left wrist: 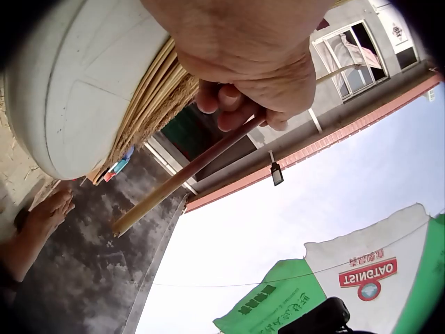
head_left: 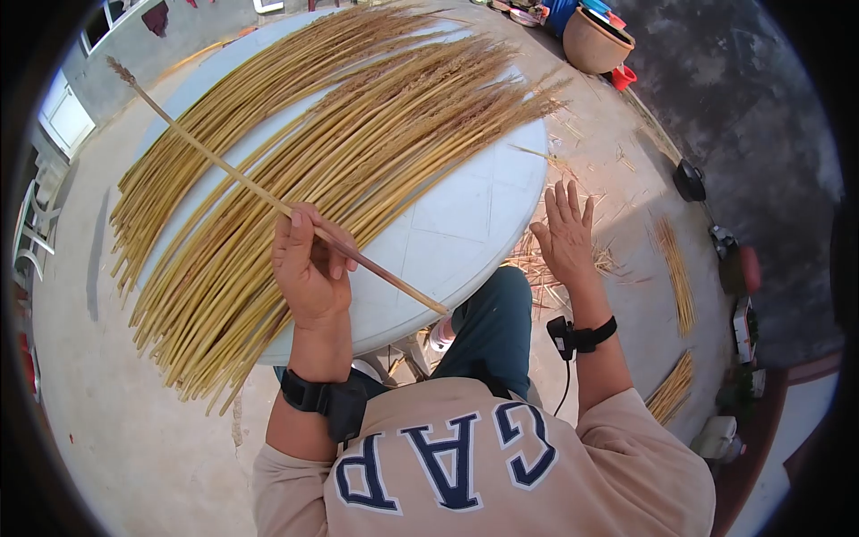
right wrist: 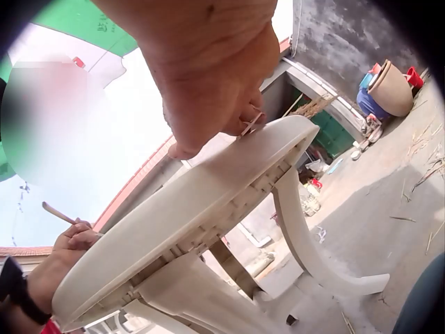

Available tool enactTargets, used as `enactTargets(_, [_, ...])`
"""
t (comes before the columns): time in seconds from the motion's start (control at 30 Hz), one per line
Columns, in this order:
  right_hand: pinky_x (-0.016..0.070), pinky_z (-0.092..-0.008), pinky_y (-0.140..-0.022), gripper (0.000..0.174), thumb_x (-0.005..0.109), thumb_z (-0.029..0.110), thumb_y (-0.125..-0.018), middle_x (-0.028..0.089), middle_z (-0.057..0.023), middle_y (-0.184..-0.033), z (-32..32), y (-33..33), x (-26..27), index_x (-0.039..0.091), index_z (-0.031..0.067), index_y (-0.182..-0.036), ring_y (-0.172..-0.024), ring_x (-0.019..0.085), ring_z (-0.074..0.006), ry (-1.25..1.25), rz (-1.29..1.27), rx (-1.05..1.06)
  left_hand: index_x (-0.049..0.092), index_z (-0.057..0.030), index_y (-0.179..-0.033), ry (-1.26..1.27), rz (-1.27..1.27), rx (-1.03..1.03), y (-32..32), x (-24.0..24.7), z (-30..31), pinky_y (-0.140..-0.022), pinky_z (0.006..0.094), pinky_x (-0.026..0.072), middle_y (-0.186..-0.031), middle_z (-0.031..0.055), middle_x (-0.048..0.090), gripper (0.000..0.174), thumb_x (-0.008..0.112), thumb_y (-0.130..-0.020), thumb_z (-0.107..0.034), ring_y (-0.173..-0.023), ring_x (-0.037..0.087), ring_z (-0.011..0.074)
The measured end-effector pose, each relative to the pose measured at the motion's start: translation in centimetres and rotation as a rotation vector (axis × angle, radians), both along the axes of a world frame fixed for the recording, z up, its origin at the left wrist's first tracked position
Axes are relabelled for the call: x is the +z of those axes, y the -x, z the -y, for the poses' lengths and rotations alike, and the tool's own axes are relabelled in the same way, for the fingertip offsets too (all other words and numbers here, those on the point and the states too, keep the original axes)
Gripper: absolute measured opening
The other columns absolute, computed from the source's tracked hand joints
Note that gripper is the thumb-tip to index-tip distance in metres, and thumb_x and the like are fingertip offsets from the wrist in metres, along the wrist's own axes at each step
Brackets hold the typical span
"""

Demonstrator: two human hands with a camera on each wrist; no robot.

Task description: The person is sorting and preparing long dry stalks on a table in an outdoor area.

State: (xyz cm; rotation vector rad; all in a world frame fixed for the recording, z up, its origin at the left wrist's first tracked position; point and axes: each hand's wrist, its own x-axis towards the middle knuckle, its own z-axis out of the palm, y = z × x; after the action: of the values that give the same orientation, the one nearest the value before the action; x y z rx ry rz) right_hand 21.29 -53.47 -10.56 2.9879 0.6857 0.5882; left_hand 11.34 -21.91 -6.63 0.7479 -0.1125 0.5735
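Note:
My left hand grips a long dry reed stalk between thumb and curled fingers. The stalk slants across the head view, its feathery head at the upper left and its cut end past the hand at the lower right. Beneath it, many similar stalks lie side by side on a round white table, seed heads toward the far right. Off the table's right edge, my right hand is held out with fingers spread. A thin strip shows by its fingertips in the right wrist view.
Broken straw bits litter the concrete floor right of the table. Two small stalk bundles lie farther right. A large clay pot and a small red bucket stand at the back right. White chairs are at the far left.

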Motion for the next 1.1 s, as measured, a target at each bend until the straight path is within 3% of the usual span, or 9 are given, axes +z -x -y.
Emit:
enactTargets(0.03, [0.0097, -0.0534, -0.105, 0.063, 0.041, 0.043, -0.089, 0.028, -0.0230, -0.138, 1.9, -0.7, -0.4, 0.033, -0.0032, -0.131, -0.132, 0.017, -0.0354, -0.035, -0.045, -0.278, 0.049, -0.0069, -0.083, 0.007, 0.002, 0.002, 0.0, 0.1, 0.1, -0.037, 0.0229, 0.0340, -0.053, 0.0096, 0.051, 0.021, 0.045, -0.092, -0.025, -0.035, 0.033, 0.0093])
enactTargets(0.1, [0.0229, -0.0521, -0.101, 0.046, 0.050, 0.031, -0.087, 0.045, -0.0219, -0.126, 4.6, -1.7, -0.7, 0.046, 0.0006, -0.122, -0.123, 0.037, -0.0326, -0.131, 0.176, -0.390, 0.047, -0.0068, -0.084, -0.039, -0.059, 0.025, -0.1, 0.3, 0.3, -0.037, 0.0229, 0.0329, -0.051, 0.0049, 0.046, 0.025, 0.045, -0.092, -0.030, -0.034, 0.032, 0.0083])
enactTargets(0.13, [0.0229, -0.0521, -0.101, 0.046, 0.050, 0.031, -0.087, 0.045, -0.0219, -0.126, 4.6, -1.7, -0.2, 0.046, 0.0006, -0.122, -0.123, 0.037, -0.0326, -0.131, 0.176, -0.392, 0.047, -0.0068, -0.084, -0.038, -0.059, 0.023, -0.2, 0.3, 0.3, -0.037, 0.0229, 0.0329, -0.051, 0.0049, 0.046, 0.025, 0.045, -0.092, -0.030, -0.034, 0.032, 0.0083])
enactTargets(0.23, [0.0431, -0.0383, -0.086, 0.012, 0.056, 0.011, -0.082, 0.063, -0.0107, -0.080, 2.1, -0.2, 2.5, 0.062, 0.0044, -0.091, -0.080, 0.061, -0.0219, -0.559, 0.079, -0.095, 0.048, -0.0067, -0.083, -0.063, -0.071, 0.034, -0.2, 0.1, 0.3, -0.037, 0.0230, 0.0335, -0.052, 0.0054, 0.048, 0.025, 0.045, -0.092, -0.030, -0.035, 0.033, 0.0083])
enactTargets(0.33, [0.0467, -0.0328, -0.080, 0.010, 0.056, 0.003, -0.080, 0.062, -0.0112, -0.086, -2.6, 1.6, 4.0, 0.061, 0.0040, -0.089, -0.085, 0.061, -0.0229, -0.693, -0.278, -0.110, 0.048, -0.0070, -0.082, -0.051, -0.078, 0.063, 0.0, 0.2, 0.2, -0.038, 0.0230, 0.0342, -0.054, 0.0064, 0.050, 0.024, 0.047, -0.092, -0.029, -0.036, 0.034, 0.0083])
enactTargets(0.4, [0.0477, -0.0280, -0.076, 0.015, 0.056, -0.003, -0.078, 0.060, -0.0115, -0.096, -6.1, 2.4, 3.9, 0.060, 0.0035, -0.090, -0.090, 0.060, -0.0238, -0.806, -0.020, 0.320, 0.049, -0.0053, -0.081, 0.012, -0.084, 0.044, -0.1, 0.0, 0.2, -0.037, 0.0223, 0.0360, -0.054, 0.0089, 0.052, 0.020, 0.048, -0.091, -0.023, -0.036, 0.035, 0.0085])
enactTargets(0.5, [0.0475, -0.0259, -0.073, 0.020, 0.056, -0.002, -0.081, 0.056, -0.0113, -0.108, -10.9, 5.1, 5.7, 0.058, 0.0030, -0.100, -0.095, 0.058, -0.0175, -1.156, -0.450, 0.518, 0.050, -0.0064, -0.080, -0.023, -0.128, 0.046, -0.2, -0.2, 0.1, -0.037, 0.0222, 0.0346, -0.054, 0.0076, 0.052, 0.020, 0.050, -0.090, -0.024, -0.036, 0.035, 0.0084])
enactTargets(0.7, [0.0444, -0.0210, -0.054, 0.026, 0.053, 0.023, -0.089, 0.059, -0.0028, -0.067, -14.7, 6.0, 4.5, 0.061, -0.0024, -0.089, -0.060, 0.057, -0.0097, -1.054, -1.052, 0.670, 0.051, -0.0061, -0.080, -0.071, -0.203, 0.031, -0.2, 0.1, 0.5, -0.035, 0.0205, 0.0335, -0.052, 0.0051, 0.049, 0.017, 0.052, -0.089, -0.021, -0.036, 0.036, 0.0075])
enactTargets(1.1, [0.0349, -0.0179, -0.045, 0.017, 0.060, 0.019, -0.085, 0.054, 0.0001, -0.062, -14.8, 5.8, 2.5, 0.057, 0.0022, -0.084, -0.051, 0.047, -0.0039, -1.331, -1.203, 0.548, 0.050, 0.0008, -0.106, -0.278, -0.184, -0.047, -0.4, 0.2, 1.0, -0.047, 0.0189, 0.0370, -0.070, 0.0076, 0.058, 0.022, 0.049, -0.090, -0.014, -0.048, 0.040, 0.0054])
